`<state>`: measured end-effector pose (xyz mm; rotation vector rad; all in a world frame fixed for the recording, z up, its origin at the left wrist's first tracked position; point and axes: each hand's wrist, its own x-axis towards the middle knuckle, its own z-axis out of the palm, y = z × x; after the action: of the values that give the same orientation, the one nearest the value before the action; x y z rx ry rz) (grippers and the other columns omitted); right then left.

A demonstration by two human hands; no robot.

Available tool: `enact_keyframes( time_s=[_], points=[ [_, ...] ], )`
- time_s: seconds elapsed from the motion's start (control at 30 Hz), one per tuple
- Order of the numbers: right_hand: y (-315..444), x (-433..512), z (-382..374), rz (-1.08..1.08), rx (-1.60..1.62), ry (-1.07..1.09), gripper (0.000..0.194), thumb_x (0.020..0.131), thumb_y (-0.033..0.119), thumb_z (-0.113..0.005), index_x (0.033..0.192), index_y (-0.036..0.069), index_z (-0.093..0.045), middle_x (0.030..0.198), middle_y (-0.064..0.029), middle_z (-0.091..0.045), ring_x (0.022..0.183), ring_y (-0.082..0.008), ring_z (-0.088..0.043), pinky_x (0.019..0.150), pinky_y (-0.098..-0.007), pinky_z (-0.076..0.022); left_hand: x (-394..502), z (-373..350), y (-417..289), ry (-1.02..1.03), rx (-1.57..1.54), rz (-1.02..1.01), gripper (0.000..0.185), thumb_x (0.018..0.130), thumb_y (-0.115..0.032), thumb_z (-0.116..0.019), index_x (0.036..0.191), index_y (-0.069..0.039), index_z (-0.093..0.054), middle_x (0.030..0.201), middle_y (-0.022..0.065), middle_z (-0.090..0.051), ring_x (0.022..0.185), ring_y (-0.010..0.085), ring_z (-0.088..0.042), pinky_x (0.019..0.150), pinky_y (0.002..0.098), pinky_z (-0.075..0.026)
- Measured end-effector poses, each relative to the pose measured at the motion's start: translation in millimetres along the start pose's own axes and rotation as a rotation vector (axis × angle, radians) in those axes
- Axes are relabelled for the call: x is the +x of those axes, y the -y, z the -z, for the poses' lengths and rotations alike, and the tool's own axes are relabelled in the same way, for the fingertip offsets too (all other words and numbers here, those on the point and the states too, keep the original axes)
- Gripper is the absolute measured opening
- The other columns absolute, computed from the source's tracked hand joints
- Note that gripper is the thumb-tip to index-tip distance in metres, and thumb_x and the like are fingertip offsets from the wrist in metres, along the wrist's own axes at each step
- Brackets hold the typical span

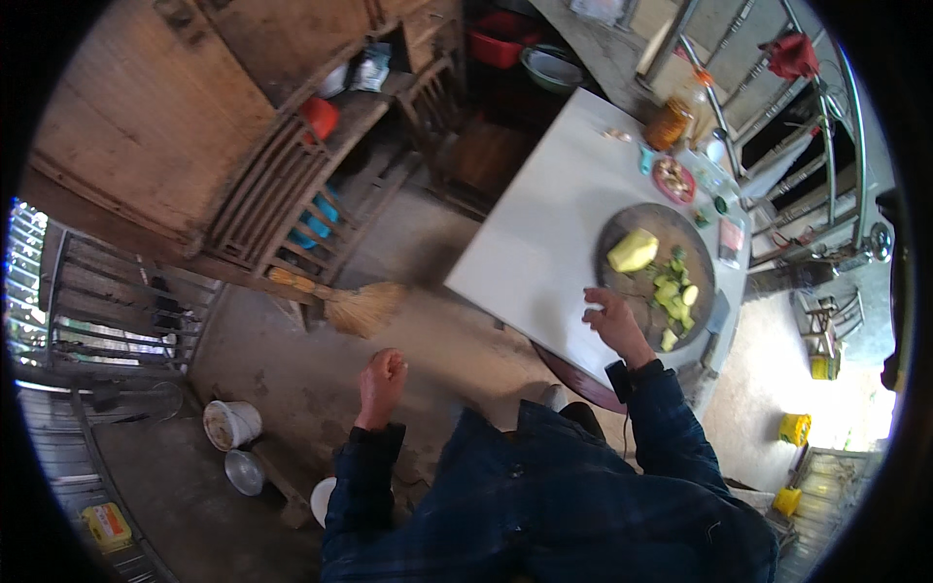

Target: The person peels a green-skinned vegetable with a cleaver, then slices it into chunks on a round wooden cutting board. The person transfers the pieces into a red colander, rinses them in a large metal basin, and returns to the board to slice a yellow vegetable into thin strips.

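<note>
My left hand (382,386) hangs over the concrete floor, its fingers curled; I cannot make out anything in it. Over the near edge of the white table (510,240) is my right hand (616,324), empty, with its fingers apart, beside a round chopping board (619,218). A large peeled, pale yellow vegetable (633,251) lies on the board, and to its right are several green and yellow cut pieces (670,291). A cleaver (718,317) rests at the board's right side.
Behind the board stand a pink dish of garlic (673,180), a teal-handled tool (646,159) and a jar of orange contents (667,125). A straw broom (364,307) leans by the wooden bench (270,197). A white bucket (232,425) and a metal bowl (245,472) stand at lower left.
</note>
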<state>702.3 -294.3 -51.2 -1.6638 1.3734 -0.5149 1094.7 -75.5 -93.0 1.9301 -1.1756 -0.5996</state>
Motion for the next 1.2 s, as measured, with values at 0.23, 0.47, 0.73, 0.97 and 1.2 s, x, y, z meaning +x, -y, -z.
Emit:
enact_keyframes(
  time_s=[0.23,0.47,0.73,0.97,1.2],
  points=[
    [45,33,-74,-0.195,0.233,0.314,0.036,0.09,0.002,-0.06,0.126,-0.003,-0.061,0.103,-0.0069,-0.066,0.089,-0.0133,-0.065,0.075,-0.0277,-0.0533,133,75,18,0.024,0.12,-0.055,0.026,0.087,-0.009,-0.068,0.113,-0.002,-0.066,0.099,0.0157,-0.07,0.088,0.0291,-0.07,0.075,0.0371,-0.055],
    [71,117,-142,-0.054,0.381,0.393,0.038,0.092,0.005,-0.06,0.13,0.0,-0.06,0.109,-0.0112,-0.068,0.095,-0.0186,-0.065,0.084,-0.0319,-0.0537,277,63,6,0.229,0.078,0.121,0.032,0.095,-0.015,-0.065,0.124,-0.001,-0.064,0.111,0.0144,-0.072,0.105,0.0244,-0.069,0.089,0.035,-0.055],
    [71,135,-106,-0.103,0.343,0.225,0.035,0.093,0.0,-0.059,0.128,0.0,-0.06,0.115,-0.0122,-0.067,0.102,-0.0234,-0.066,0.089,-0.0326,-0.0545,481,-1,38,0.018,0.01,-0.01,0.026,0.096,-0.014,-0.06,0.114,0.002,-0.068,0.107,0.0166,-0.073,0.101,0.0224,-0.07,0.088,0.0334,-0.054],
    [70,145,-107,-0.429,0.51,-0.161,0.038,0.09,-0.008,-0.051,0.128,-0.004,-0.057,0.111,-0.0127,-0.066,0.093,-0.0187,-0.067,0.084,-0.031,-0.0553,668,-14,167,-0.113,0.849,-0.166,0.029,0.093,-0.026,-0.055,0.086,-0.002,-0.07,0.089,0.0159,-0.073,0.089,0.0278,-0.07,0.078,0.0381,-0.054],
    [107,165,-128,-0.504,0.509,-0.246,0.036,0.093,-0.004,-0.056,0.129,-0.003,-0.057,0.113,-0.0114,-0.066,0.098,-0.0178,-0.066,0.086,-0.0297,-0.0542,782,18,301,0.528,1.384,-0.312,0.026,0.079,-0.037,-0.074,0.074,-0.012,-0.073,0.076,0.0121,-0.07,0.078,0.0314,-0.067,0.07,0.0492,-0.052]
  ],
)
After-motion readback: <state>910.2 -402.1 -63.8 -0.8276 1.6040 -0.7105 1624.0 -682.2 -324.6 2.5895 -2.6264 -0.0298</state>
